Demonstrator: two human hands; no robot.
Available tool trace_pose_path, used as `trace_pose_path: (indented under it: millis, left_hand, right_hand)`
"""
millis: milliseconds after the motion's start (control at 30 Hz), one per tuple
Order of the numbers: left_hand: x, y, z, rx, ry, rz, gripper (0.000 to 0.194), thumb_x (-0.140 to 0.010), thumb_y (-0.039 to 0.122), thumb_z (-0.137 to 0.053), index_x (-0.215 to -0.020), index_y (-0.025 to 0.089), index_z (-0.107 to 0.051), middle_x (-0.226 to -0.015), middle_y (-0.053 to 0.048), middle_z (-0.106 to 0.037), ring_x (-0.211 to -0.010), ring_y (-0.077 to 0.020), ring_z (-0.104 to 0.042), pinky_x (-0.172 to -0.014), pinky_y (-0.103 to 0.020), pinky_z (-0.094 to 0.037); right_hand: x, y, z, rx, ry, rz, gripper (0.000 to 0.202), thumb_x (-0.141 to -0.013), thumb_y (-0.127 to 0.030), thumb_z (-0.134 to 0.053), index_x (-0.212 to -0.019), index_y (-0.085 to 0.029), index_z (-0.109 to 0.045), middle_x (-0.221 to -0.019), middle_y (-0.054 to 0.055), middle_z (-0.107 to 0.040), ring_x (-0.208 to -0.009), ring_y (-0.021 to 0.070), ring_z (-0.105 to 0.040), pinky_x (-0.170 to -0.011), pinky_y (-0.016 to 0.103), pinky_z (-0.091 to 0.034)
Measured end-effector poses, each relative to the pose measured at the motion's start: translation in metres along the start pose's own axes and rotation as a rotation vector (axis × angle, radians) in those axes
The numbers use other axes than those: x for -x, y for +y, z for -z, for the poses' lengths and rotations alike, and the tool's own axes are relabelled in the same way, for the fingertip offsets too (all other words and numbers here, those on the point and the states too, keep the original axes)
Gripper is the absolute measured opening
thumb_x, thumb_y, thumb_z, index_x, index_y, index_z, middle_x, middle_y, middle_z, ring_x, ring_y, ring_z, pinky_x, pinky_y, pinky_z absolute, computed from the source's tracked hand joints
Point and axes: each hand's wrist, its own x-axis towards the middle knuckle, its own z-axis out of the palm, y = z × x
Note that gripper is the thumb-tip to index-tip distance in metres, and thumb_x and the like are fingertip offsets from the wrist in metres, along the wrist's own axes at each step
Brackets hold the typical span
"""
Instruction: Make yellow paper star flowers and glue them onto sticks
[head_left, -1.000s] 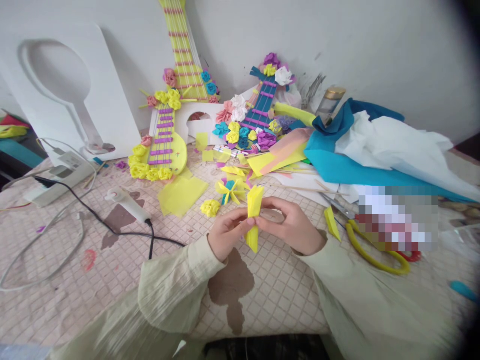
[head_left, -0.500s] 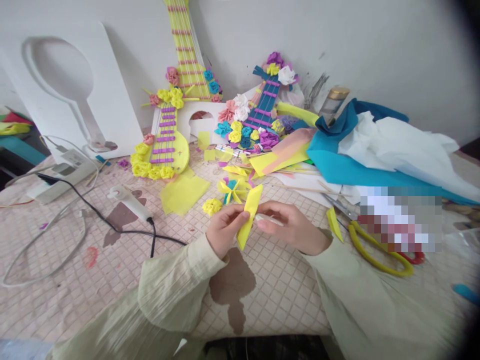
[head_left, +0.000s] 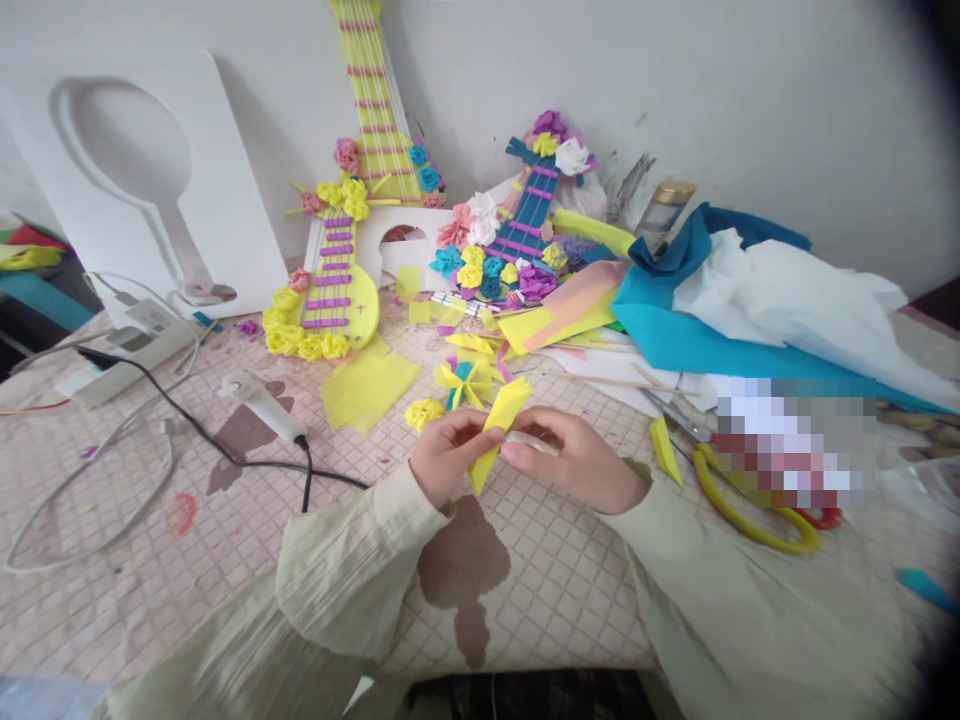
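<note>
Pinching a folded yellow paper strip (head_left: pixel 496 428) between them, both hands meet just above the checked tablecloth (head_left: pixel 570 590), near the middle of the head view. The left hand (head_left: pixel 444 458) grips the strip's lower half with thumb and fingers closed on it; the right hand (head_left: pixel 574 455) has its fingertips closed on the strip's middle from the other side. The strip is tilted, its upper end leaning right and its lower tip pointing down toward the cloth.

Just behind the hands lie a small yellow paper flower (head_left: pixel 423 412) and a yellow and teal paper bow (head_left: pixel 463 381). To the right, yellow-handled scissors (head_left: pixel 742 505) rest on the cloth beside a small yellow scrap (head_left: pixel 664 448). To the left, a white glue gun (head_left: pixel 259 400) lies with its black cord (head_left: pixel 187 425) trailing across. Against the wall stand two paper guitars (head_left: pixel 341 270) decked with flowers, and a heap of teal and white sheets (head_left: pixel 750 300) fills the right side.
</note>
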Motion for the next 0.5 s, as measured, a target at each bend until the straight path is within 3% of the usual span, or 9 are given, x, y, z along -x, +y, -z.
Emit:
trace_pose_path:
  millis: [200, 333, 500]
  left_hand:
    - [-0.002, 0.005, 0.005, -0.070, 0.018, -0.035, 0.015, -0.064, 0.029, -0.066, -0.067, 0.015, -0.064, -0.062, 0.001, -0.058, -0.057, -0.0091, -0.048, -0.054, -0.020, -0.039]
    - [-0.006, 0.010, 0.010, -0.154, -0.018, -0.014, 0.019, -0.063, 0.031, -0.065, -0.068, 0.013, -0.064, -0.062, 0.000, -0.058, -0.058, -0.0099, -0.049, -0.057, -0.022, -0.039]
    - [-0.012, 0.016, 0.019, -0.467, -0.078, -0.069, 0.022, -0.068, 0.034, -0.059, -0.069, 0.013, -0.064, -0.063, -0.001, -0.057, -0.056, -0.0106, -0.047, -0.053, -0.022, -0.037]
  right_hand:
    - [-0.004, 0.005, -0.001, 0.098, 0.045, -0.035, 0.030, -0.069, -0.041, -0.058, -0.085, -0.017, -0.060, -0.085, 0.004, -0.063, -0.079, 0.0170, -0.057, -0.072, 0.031, -0.045]
    - [0.001, 0.004, 0.003, 0.152, 0.053, -0.016, 0.040, -0.071, -0.046, -0.055, -0.097, -0.016, -0.058, -0.097, 0.007, -0.061, -0.080, 0.0170, -0.057, -0.069, 0.031, -0.047]
    - [0.040, 0.012, 0.042, 0.403, 0.299, -0.018, 0.036, -0.075, -0.044, -0.050, -0.101, -0.020, -0.055, -0.101, 0.008, -0.059, -0.081, 0.0196, -0.058, -0.069, 0.034, -0.047]
